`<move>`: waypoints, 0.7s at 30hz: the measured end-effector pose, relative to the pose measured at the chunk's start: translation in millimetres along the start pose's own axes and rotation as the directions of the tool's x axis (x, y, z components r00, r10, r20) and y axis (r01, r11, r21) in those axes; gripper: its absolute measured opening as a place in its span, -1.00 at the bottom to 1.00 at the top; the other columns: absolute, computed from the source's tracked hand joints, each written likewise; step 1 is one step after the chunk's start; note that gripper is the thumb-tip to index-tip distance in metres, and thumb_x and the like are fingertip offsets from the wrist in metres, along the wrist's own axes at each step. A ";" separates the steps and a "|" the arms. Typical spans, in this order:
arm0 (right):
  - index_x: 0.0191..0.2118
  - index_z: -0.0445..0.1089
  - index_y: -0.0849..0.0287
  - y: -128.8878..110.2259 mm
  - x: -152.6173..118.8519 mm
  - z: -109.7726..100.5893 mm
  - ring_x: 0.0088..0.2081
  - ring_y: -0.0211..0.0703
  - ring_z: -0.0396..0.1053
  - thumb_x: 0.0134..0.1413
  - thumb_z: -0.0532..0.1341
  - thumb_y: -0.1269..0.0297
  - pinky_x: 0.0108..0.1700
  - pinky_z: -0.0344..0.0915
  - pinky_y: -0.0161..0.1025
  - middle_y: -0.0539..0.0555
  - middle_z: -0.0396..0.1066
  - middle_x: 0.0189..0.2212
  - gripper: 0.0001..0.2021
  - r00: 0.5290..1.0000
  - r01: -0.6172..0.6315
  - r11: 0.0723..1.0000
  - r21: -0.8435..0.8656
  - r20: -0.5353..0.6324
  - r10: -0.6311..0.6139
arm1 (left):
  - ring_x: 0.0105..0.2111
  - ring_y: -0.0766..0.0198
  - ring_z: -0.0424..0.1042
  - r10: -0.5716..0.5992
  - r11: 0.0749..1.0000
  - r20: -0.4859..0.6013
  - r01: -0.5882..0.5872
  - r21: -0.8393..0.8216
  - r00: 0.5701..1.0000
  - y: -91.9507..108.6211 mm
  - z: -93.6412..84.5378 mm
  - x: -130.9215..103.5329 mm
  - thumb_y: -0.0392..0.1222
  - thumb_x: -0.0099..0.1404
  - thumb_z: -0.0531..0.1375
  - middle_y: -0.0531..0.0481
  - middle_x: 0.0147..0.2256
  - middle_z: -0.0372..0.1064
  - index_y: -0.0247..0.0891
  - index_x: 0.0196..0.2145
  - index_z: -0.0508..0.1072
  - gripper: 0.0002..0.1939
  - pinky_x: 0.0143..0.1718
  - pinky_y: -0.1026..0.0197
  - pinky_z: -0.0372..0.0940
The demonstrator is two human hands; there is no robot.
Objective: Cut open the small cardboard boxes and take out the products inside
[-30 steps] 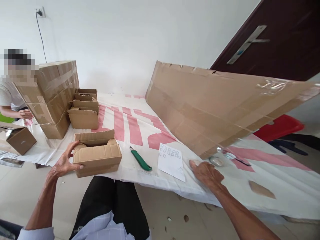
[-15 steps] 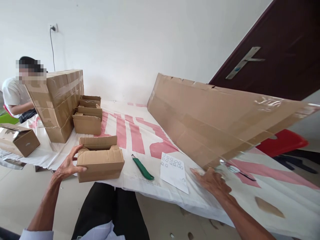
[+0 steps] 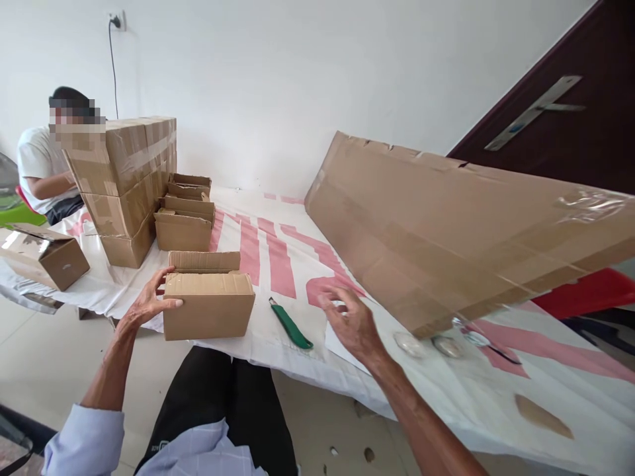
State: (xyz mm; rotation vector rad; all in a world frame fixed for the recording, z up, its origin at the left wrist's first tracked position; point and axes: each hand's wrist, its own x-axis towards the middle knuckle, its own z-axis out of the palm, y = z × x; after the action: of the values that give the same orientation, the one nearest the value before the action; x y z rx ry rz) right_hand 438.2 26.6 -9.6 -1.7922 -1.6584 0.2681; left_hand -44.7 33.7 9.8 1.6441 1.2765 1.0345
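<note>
My left hand [image 3: 151,301] grips the left end of a small brown cardboard box [image 3: 208,311], thumb on the front and fingers behind; its back flap stands up. My right hand [image 3: 350,320] hovers over a white paper sheet [image 3: 342,345], fingers apart and slightly curled, with nothing in it; it hides most of the sheet. Between the box and my right hand lies a green cutter knife [image 3: 291,326].
A tall stack of taped boxes [image 3: 133,178] and several open small boxes [image 3: 184,228] stand at the left. Another box [image 3: 54,261] sits left of them, near a seated person [image 3: 47,162]. A large cardboard sheet [image 3: 446,225] leans at the right.
My right hand has moved left from the foot of the large cardboard to above the paper, uncovering two round clear items. My left hand stays on the box. The view has shifted slightly.
</note>
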 end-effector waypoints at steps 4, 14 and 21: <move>0.18 0.61 -0.05 -66.4 -10.9 26.0 0.08 0.17 0.61 0.45 0.18 -0.23 0.00 0.65 0.04 0.23 0.58 0.15 -0.51 0.951 0.272 0.917 0.291 0.064 -0.302 | 0.43 -0.42 0.35 0.013 1.000 0.011 -0.013 -0.008 1.000 -4.8 -0.8 -1.2 0.36 0.03 0.56 -0.30 0.44 0.36 -0.13 0.43 0.37 0.13 0.40 -0.36 0.41; 0.18 0.57 0.03 -122.4 -23.0 50.5 0.18 0.20 0.57 0.39 0.42 0.05 0.21 0.59 0.20 0.21 0.61 0.12 -0.65 0.833 0.470 0.849 0.242 0.196 -0.517 | 0.47 -0.40 0.27 0.137 0.988 0.110 -0.144 0.054 0.984 -18.5 -1.7 -22.9 0.16 0.04 0.63 -0.27 0.44 0.23 -0.03 0.41 0.36 0.06 0.37 -0.43 0.40; -0.06 0.55 0.07 -126.3 -63.8 34.6 -0.06 0.07 0.55 0.44 0.35 0.41 0.02 0.53 0.02 0.17 0.60 -0.10 -0.91 0.579 0.809 0.580 0.088 0.045 -0.814 | 0.57 -0.45 0.11 0.189 0.980 0.232 -0.200 0.023 0.954 -29.0 -12.4 -19.6 0.11 0.06 0.64 -0.29 0.58 0.04 0.08 0.60 0.21 0.25 0.46 -0.47 0.34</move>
State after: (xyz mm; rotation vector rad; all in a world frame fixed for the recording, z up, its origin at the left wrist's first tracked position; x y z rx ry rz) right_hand 306.1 -26.5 21.0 -0.7958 -2.3149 -0.0421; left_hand -68.9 20.9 -15.2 1.8941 1.0081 0.9036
